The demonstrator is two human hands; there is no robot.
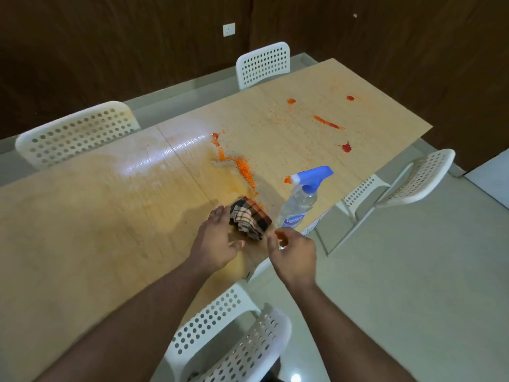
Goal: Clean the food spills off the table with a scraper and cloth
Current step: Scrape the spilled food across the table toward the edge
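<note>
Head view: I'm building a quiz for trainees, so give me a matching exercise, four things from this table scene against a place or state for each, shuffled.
Things:
1. checked cloth
2. spray bottle
3. orange crumb trail
4. right hand

Places or states:
A. upright near the table's right edge
B. scattered mid-table, beyond the cloth
C. folded, lying by the left hand
D. empty, loosely curled, just in front of the bottle

Pairs: 1-C, 2-A, 3-B, 4-D
</note>
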